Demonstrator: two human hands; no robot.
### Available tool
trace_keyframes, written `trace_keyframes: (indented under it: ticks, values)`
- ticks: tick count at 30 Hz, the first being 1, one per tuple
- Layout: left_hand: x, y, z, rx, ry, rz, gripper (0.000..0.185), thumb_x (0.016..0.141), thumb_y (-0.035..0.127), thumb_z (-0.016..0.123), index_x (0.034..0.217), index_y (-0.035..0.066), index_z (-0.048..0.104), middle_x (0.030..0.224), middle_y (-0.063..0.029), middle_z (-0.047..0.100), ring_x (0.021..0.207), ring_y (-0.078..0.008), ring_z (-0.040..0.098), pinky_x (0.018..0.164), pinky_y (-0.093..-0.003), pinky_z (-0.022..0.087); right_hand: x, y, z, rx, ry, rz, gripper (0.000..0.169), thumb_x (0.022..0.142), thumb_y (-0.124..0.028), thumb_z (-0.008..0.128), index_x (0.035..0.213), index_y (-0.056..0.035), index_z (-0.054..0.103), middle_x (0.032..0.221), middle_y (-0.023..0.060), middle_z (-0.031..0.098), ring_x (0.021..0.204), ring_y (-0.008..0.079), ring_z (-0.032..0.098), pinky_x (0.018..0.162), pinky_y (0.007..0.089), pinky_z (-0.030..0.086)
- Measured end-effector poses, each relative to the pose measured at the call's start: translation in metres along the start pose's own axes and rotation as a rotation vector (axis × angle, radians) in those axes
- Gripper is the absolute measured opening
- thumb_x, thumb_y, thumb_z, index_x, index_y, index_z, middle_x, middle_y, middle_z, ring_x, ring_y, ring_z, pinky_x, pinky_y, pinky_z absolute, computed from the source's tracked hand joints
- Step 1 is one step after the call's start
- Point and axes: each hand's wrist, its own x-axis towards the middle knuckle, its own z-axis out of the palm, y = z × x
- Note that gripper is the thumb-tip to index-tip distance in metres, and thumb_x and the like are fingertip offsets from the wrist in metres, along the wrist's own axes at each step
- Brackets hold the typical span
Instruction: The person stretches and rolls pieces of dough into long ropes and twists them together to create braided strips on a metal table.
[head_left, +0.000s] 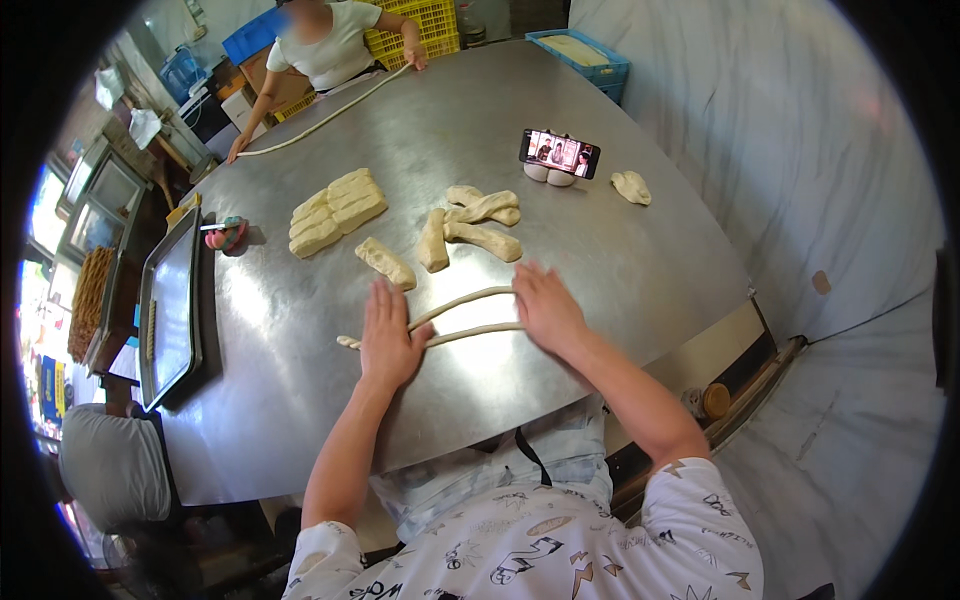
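Observation:
A thin dough rope (469, 330) lies doubled on the steel table, its two strands running side by side between my hands. My left hand (391, 334) is flat over the strands at their left part, fingers extended and slightly blurred; a short twisted end sticks out on its left. At the right, my right hand (549, 307) lies palm down over the strands and hides their other end. Just beyond my left hand is a short dough log (385, 262). Several dough pieces (482, 238) lie in a loose pile farther off, with a scored dough slab (337, 212) to their left.
A phone (559, 154) leans on a small stand, near a dough lump (631, 187). A metal tray (196, 300) with one twisted dough strip lies at the left edge, beside a small pink and green object (226, 234). Across the steel table (480, 97), another person (322, 52) stretches a long dough rope (330, 118).

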Motion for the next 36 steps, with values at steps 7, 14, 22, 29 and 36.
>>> trace_keyframes:
  ticks: [7, 14, 22, 29, 36]
  values:
    - [-0.052, 0.034, -0.024, 0.157, -0.041, -0.114, 0.091, 0.101, 0.058, 0.073, 0.171, 0.009, 0.043, 0.176, -0.0366, 0.031, 0.166, -0.0525, 0.026, 0.135, -0.0607, 0.023, 0.003, -0.026, -0.087, 0.382, -0.466, 0.399, 0.014, 0.107, -0.020, 0.066, 0.115, -0.0090, 0.066, 0.153, 0.0163, 0.065, 0.147, 0.0369, 0.058, 0.123, 0.0568, 0.042]
    - [-0.059, 0.025, -0.026, -0.031, -0.155, 0.112, 0.089, 0.103, 0.054, 0.071, 0.171, 0.005, 0.042, 0.177, -0.0375, 0.029, 0.166, -0.0539, 0.025, 0.134, -0.0642, 0.021, -0.063, 0.000, -0.041, 0.117, -0.257, -0.150, 0.023, 0.107, -0.019, 0.065, 0.128, -0.0088, 0.068, 0.162, 0.0213, 0.059, 0.153, 0.0358, 0.054, 0.131, 0.0559, 0.035]
    - [0.020, 0.029, 0.003, -0.004, 0.044, 0.062, 0.085, 0.106, 0.052, 0.066, 0.167, -0.003, 0.044, 0.175, -0.0369, 0.034, 0.165, -0.0499, 0.030, 0.136, -0.0557, 0.025, -0.012, -0.010, -0.022, 0.115, -0.117, 0.024, 0.032, 0.105, -0.018, 0.066, 0.135, -0.0070, 0.065, 0.153, 0.0238, 0.062, 0.143, 0.0391, 0.059, 0.127, 0.0620, 0.038]
    - [-0.038, 0.064, -0.022, 0.176, -0.097, -0.108, 0.088, 0.105, 0.054, 0.066, 0.169, -0.002, 0.041, 0.177, -0.0331, 0.033, 0.165, -0.0504, 0.029, 0.134, -0.0674, 0.018, -0.008, -0.018, -0.078, 0.292, -0.444, 0.279, 0.022, 0.105, -0.025, 0.066, 0.116, -0.0058, 0.069, 0.130, 0.0203, 0.072, 0.128, 0.0390, 0.065, 0.126, 0.0649, 0.038]
    - [-0.052, 0.043, -0.019, 0.001, -0.195, 0.193, 0.092, 0.099, 0.061, 0.071, 0.171, 0.009, 0.045, 0.177, -0.0336, 0.033, 0.165, -0.0528, 0.027, 0.136, -0.0611, 0.022, -0.058, -0.006, -0.049, 0.169, -0.130, -0.208, 0.023, 0.104, -0.022, 0.067, 0.119, -0.0050, 0.071, 0.136, 0.0199, 0.070, 0.138, 0.0380, 0.060, 0.125, 0.0595, 0.041]
